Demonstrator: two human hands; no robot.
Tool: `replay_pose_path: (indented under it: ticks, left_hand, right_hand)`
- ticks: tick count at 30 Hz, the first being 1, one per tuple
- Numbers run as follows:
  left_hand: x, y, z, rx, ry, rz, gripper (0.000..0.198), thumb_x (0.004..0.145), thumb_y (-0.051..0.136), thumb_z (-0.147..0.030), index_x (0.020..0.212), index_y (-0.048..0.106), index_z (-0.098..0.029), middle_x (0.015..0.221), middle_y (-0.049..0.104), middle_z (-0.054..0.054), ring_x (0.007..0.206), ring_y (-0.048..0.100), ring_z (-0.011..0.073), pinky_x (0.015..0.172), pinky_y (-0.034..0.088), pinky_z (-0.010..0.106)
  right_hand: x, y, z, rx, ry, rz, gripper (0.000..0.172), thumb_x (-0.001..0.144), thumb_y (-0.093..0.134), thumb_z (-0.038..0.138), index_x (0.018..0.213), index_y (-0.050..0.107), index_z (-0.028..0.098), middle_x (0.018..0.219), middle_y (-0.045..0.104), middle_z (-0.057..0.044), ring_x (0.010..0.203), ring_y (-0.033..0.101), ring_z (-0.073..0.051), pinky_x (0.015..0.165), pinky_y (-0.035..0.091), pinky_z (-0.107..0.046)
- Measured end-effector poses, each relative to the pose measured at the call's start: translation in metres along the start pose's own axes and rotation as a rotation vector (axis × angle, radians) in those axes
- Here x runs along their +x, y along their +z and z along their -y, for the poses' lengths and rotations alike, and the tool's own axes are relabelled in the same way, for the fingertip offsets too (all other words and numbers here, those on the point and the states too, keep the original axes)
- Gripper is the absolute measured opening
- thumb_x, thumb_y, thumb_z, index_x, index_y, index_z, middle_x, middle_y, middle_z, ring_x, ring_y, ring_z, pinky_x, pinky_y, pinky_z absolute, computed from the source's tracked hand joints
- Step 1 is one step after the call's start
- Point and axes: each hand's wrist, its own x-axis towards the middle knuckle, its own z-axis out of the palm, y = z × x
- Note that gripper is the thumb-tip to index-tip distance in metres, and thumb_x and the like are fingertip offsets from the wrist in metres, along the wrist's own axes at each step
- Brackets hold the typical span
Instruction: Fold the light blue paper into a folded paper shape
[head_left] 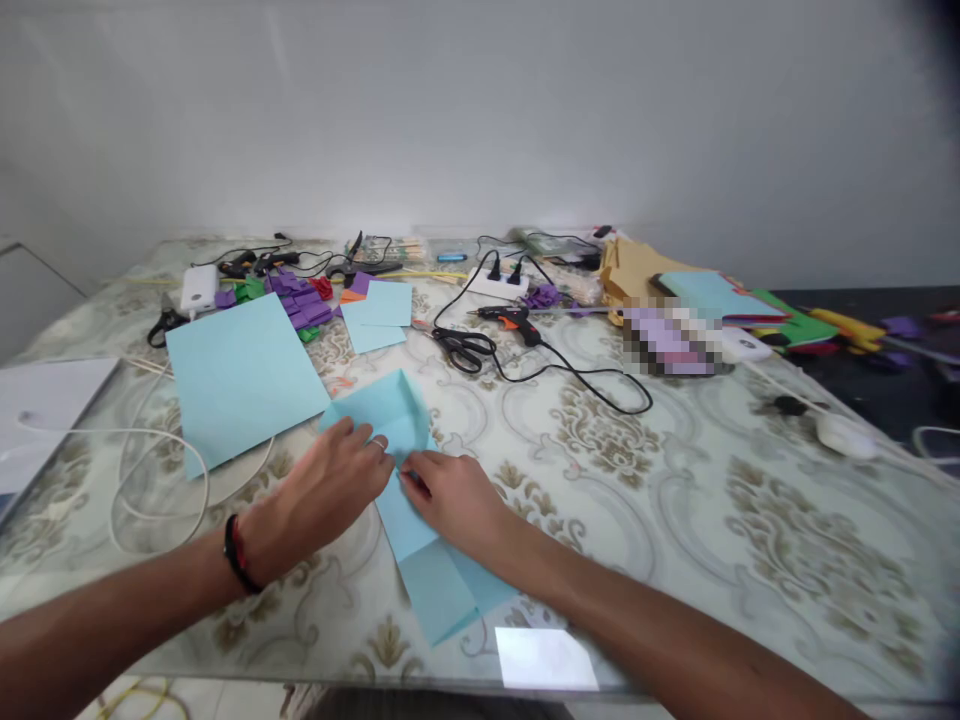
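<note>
Creased blue sheet: paper, matt. Patterned table cover: smooth, glossy. Glue gun body: black plastic.

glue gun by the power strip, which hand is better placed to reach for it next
Probably the right hand: the glue gun lies on its side of the folded blue paper, nearer to it, while the left hand would have to cross that paper.

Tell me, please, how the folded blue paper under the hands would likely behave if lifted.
The folded blue paper is probably light, looking thin. Its creases may stiffen it somewhat, though the upturned far corner could bend easily.
</note>
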Motion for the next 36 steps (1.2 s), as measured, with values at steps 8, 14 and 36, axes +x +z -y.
replay_pose_path:
  ticks: [8, 14, 36]
  left_hand:
    - [-0.025, 0.020, -0.022, -0.135, -0.143, -0.099, 0.016, 0.094, 0.062, -0.008, 0.107, 0.070, -0.013, 0.105, 0.073, 0.011, 0.093, 0.068, 0.0285, 0.075, 0.052, 0.043]
    - [-0.033, 0.025, -0.031, -0.194, -0.184, -0.178, 0.032, 0.098, 0.061, -0.017, 0.130, 0.066, -0.017, 0.119, 0.073, 0.012, 0.106, 0.067, 0.0306, 0.081, 0.053, 0.044]
    - [-0.013, 0.028, -0.022, -0.305, -0.173, -0.101, 0.033, 0.102, 0.059, -0.021, 0.135, 0.063, -0.018, 0.131, 0.068, 0.012, 0.125, 0.061, 0.0326, 0.100, 0.049, 0.049]
  right_hand:
    - [-0.009, -0.004, -0.006, -0.041, -0.160, 0.058, 0.023, 0.105, 0.053, 0.017, 0.121, 0.069, 0.017, 0.102, 0.075, -0.008, 0.084, 0.072, -0.019, 0.071, 0.050, -0.030]
    - [-0.023, -0.008, -0.007, -0.138, -0.207, 0.109, 0.031, 0.100, 0.052, 0.009, 0.126, 0.069, 0.012, 0.109, 0.073, -0.013, 0.084, 0.071, -0.023, 0.070, 0.054, -0.034]
    - [-0.025, -0.013, -0.023, 0.036, -0.084, 0.020, 0.045, 0.097, 0.045, 0.009, 0.136, 0.066, 0.018, 0.103, 0.073, -0.009, 0.087, 0.071, -0.022, 0.081, 0.057, -0.034]
